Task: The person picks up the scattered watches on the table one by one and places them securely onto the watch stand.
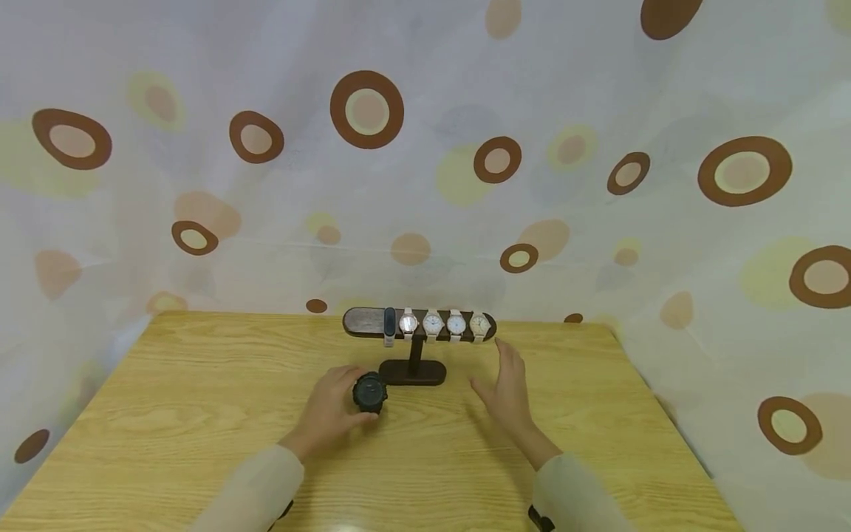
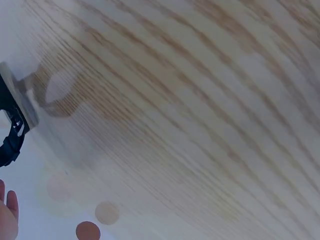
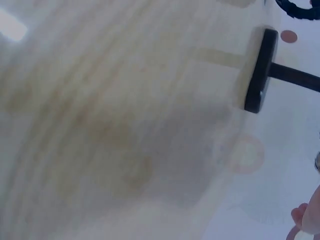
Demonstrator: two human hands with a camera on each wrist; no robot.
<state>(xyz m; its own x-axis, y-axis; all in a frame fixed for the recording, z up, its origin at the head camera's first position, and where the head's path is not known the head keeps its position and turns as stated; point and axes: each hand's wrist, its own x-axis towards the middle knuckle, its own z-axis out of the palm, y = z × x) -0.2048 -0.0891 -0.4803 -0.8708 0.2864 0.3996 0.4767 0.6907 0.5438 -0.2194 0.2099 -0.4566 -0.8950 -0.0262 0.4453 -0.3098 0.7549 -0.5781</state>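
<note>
My left hand (image 1: 331,405) holds a black wristwatch (image 1: 369,391) between thumb and fingers, its dark round dial facing up. It is just left of the base of a dark watch stand (image 1: 414,372). In the left wrist view the watch (image 2: 12,145) appears at the left edge, with fingertips (image 2: 12,205) below it. On the stand's bar sit a dark-faced fitness band (image 1: 389,324) and several white watches (image 1: 433,324). My right hand (image 1: 510,390) is near the bar's right end, thumb and fingers spread apart, nothing between them; whether a fingertip touches the bar I cannot tell.
The bar's left end (image 1: 364,321) is bare. A wooden table (image 1: 199,384) lies under everything. Behind it hangs a pale cloth (image 1: 299,244) with brown ring patterns, also covering the sides. In the right wrist view the stand's base (image 3: 261,72) rests on the table.
</note>
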